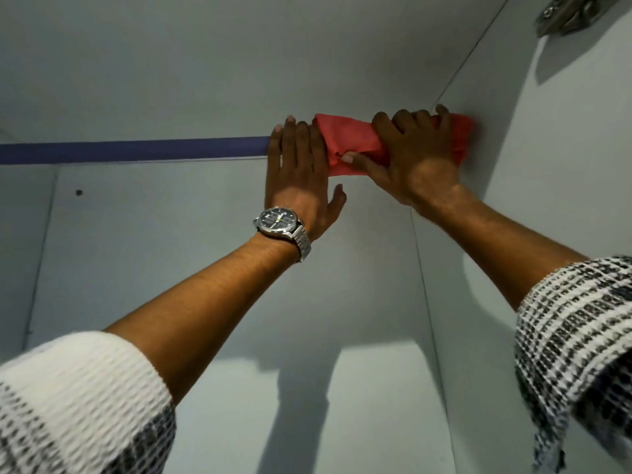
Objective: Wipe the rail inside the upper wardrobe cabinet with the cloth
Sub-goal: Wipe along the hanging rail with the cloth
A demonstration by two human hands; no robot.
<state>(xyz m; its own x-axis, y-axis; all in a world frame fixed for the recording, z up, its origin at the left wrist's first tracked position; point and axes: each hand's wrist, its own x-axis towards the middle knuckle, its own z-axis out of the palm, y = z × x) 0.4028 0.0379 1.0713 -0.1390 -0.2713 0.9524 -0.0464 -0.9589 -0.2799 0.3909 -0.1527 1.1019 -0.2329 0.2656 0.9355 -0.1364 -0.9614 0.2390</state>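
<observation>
Right hand [415, 155] has its fingers [403, 123] clamped on the red cloth [342, 142], wrapped round the rail [136, 150] at its right-wall end for all-round contact; left hand [297, 162] fingers curl over the bare rail beside it, probably steadying.

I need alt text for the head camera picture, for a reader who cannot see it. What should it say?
A person's right hand grips a red cloth wrapped around the right end of a blue horizontal rail inside a white cabinet. The left hand, with a silver wristwatch, holds the rail beside the cloth.
</observation>
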